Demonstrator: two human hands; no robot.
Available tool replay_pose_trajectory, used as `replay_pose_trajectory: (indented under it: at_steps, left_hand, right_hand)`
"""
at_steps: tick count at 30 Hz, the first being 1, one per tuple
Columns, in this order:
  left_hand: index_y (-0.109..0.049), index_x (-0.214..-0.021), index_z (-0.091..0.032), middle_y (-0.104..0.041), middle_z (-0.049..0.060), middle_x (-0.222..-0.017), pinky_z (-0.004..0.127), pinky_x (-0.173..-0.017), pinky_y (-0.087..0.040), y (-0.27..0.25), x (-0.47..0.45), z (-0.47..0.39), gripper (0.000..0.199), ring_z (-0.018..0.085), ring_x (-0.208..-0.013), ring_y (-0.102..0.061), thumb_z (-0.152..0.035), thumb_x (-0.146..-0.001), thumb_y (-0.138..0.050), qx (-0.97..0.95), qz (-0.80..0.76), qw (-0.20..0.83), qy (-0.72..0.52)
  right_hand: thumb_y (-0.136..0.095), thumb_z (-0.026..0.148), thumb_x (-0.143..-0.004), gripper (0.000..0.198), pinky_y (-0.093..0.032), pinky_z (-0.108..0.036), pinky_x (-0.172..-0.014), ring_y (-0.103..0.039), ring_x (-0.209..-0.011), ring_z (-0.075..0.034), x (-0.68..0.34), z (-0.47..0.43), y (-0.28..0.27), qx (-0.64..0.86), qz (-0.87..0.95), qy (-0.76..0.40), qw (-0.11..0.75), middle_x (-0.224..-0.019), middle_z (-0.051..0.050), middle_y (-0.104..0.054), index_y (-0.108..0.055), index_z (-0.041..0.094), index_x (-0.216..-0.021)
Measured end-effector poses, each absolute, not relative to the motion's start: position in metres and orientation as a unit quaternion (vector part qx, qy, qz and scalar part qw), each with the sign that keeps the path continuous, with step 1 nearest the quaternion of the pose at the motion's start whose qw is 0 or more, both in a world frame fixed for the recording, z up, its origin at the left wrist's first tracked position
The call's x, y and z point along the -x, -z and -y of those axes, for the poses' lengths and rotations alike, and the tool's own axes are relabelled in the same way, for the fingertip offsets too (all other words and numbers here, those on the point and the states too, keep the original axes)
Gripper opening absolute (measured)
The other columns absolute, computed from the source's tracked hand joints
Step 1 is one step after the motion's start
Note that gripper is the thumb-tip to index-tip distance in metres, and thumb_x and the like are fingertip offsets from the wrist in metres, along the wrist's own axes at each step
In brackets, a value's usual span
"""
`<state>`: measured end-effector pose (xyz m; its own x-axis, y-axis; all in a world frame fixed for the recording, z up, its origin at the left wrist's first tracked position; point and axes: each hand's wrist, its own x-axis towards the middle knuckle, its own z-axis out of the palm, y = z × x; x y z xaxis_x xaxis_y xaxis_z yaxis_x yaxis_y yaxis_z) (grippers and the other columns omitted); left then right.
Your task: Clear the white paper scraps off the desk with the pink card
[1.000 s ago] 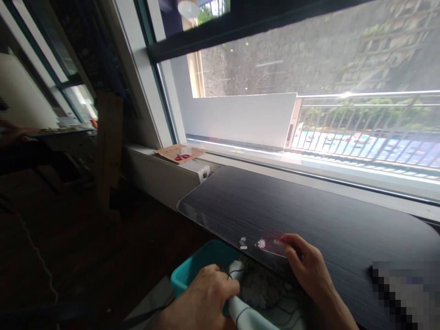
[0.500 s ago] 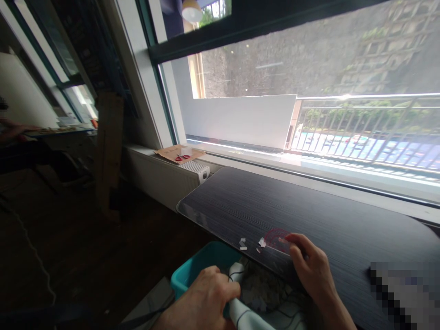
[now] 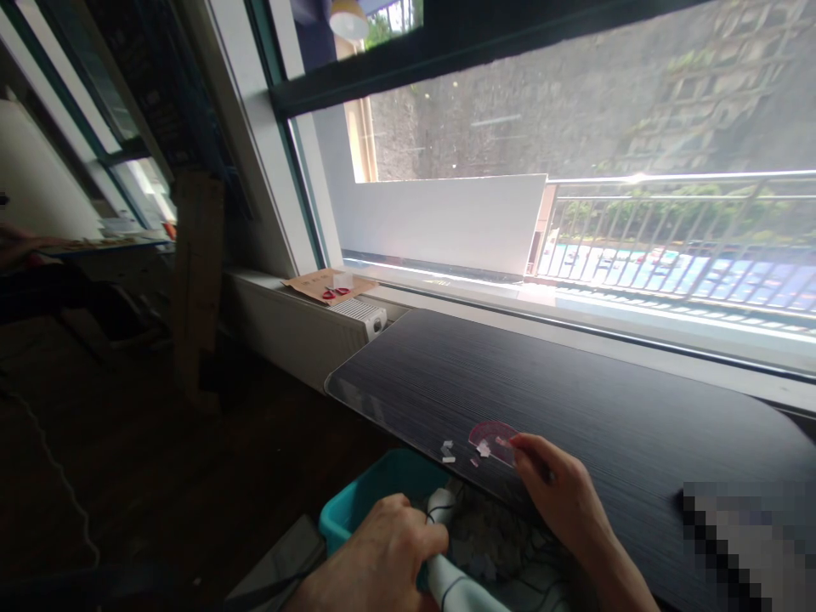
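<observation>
My right hand (image 3: 558, 476) pinches the straight-edge side of a clear pink protractor (image 3: 492, 432) between thumb and fingers, low over the dark tabletop (image 3: 510, 365). Small white scraps (image 3: 483, 448) lie at the protractor, and more pale scraps (image 3: 448, 452) lie to its left near the table's front edge. Below that edge, my left hand (image 3: 399, 540) is closed around a bunched fold of white cloth (image 3: 439, 503) with thin dark lines. It is in front of a teal bin (image 3: 348, 501), whose inside is partly hidden by the hand and cloth.
Red-handled scissors (image 3: 335, 293) rest on brown cardboard (image 3: 312, 285) by the window. A blurred-out object (image 3: 745, 544) is on the table at right. A tall cardboard piece (image 3: 196, 289) stands left. Part of a person's arm (image 3: 19, 246) shows at the far left.
My right hand has moved left with the protractor, which now reaches the white scraps. My left hand stays closed on the cloth. The view has shifted slightly.
</observation>
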<state>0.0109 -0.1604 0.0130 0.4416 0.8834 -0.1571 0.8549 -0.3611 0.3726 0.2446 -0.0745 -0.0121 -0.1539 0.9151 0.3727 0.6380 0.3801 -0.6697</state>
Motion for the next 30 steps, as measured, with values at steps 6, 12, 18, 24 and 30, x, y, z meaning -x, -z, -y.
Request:
replay_pose_trajectory:
  at_steps: [6,12,18,24,30]
  left_hand:
    - [-0.056,-0.070,-0.020,-0.061,-0.001,-0.072,0.029,-0.075,-0.037,-0.009,-0.010,0.159,0.028,0.017,-0.073,-0.051,-0.043,-0.070,-0.071,-0.827,-0.525,0.199,-0.034]
    - [-0.055,-0.069,-0.020,-0.062,-0.002,-0.071,0.028,-0.073,-0.036,-0.006,-0.009,0.159,0.029,0.016,-0.069,-0.051,-0.043,-0.068,-0.073,-0.832,-0.520,0.190,-0.031]
    - [-0.057,-0.071,-0.020,-0.063,-0.001,-0.073,0.028,-0.073,-0.036,-0.005,-0.009,0.159,0.029,0.017,-0.071,-0.052,-0.044,-0.069,-0.072,-0.832,-0.519,0.196,-0.027]
    - [-0.054,-0.069,-0.020,-0.062,-0.001,-0.071,0.029,-0.075,-0.037,-0.007,-0.009,0.161,0.028,0.017,-0.070,-0.051,-0.042,-0.069,-0.072,-0.830,-0.526,0.185,-0.028]
    - [-0.055,-0.071,-0.020,-0.063,-0.001,-0.073,0.029,-0.078,-0.039,-0.006,-0.011,0.162,0.023,0.017,-0.072,-0.053,-0.036,-0.068,-0.072,-0.829,-0.524,0.194,-0.024]
  right_hand:
    - [-0.044,0.034,-0.082,0.027,-0.043,-0.023,-0.053,-0.056,-0.051,-0.014,-0.250,0.076,0.009,0.574,0.703,-0.128,0.401,-0.060,0.001,-0.064,-0.067,0.020,-0.078]
    - [-0.043,0.036,-0.079,0.029,-0.043,-0.023,-0.053,-0.059,-0.053,-0.015,-0.254,0.075,0.010,0.603,0.679,-0.133,0.396,-0.060,0.001,-0.065,-0.067,0.021,-0.077]
    - [-0.045,0.038,-0.078,0.028,-0.042,-0.024,-0.050,-0.060,-0.052,-0.017,-0.260,0.072,0.015,0.645,0.647,-0.128,0.386,-0.056,0.001,-0.063,-0.068,0.022,-0.075]
    - [-0.044,0.036,-0.081,0.029,-0.044,-0.021,-0.050,-0.059,-0.054,-0.015,-0.261,0.074,0.016,0.566,0.690,-0.138,0.429,-0.063,0.000,-0.066,-0.066,0.020,-0.076]
    - [-0.045,0.033,-0.082,0.027,-0.041,-0.021,-0.047,-0.055,-0.048,-0.013,-0.256,0.074,0.015,0.542,0.729,-0.139,0.394,-0.058,0.001,-0.063,-0.067,0.019,-0.078]
